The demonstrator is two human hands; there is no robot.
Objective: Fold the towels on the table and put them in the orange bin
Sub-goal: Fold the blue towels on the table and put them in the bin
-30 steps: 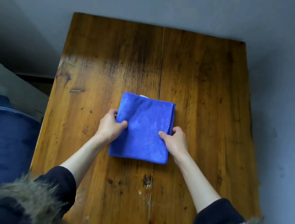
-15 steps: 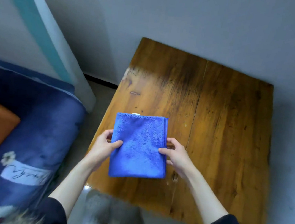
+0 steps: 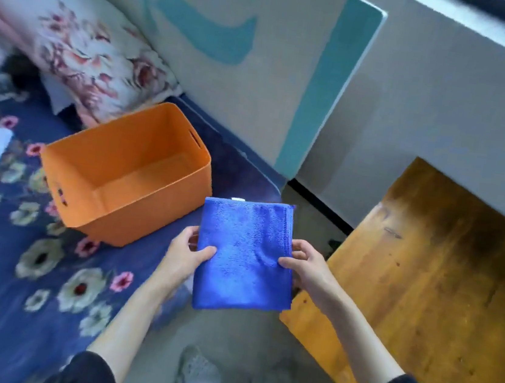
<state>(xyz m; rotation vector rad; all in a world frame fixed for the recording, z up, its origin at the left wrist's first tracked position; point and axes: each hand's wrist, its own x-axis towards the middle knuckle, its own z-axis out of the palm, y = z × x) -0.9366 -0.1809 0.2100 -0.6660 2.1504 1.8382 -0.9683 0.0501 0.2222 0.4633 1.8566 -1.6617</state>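
1. One blue towel (image 3: 245, 254), folded.
2. One orange bin (image 3: 126, 172), nothing inside.
3. Two hands: left hand (image 3: 184, 254), right hand (image 3: 311, 270).
4. One wooden table (image 3: 444, 278).
5. One flowered pillow (image 3: 81, 43).
6. One flowered bedspread (image 3: 14, 257).

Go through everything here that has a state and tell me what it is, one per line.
Towel: folded, held in the air between both hands.
Bin: upright on the bedspread, open, nothing visible inside.
Left hand: grips the towel's left edge.
Right hand: grips the towel's right edge.
Table: bare where visible.
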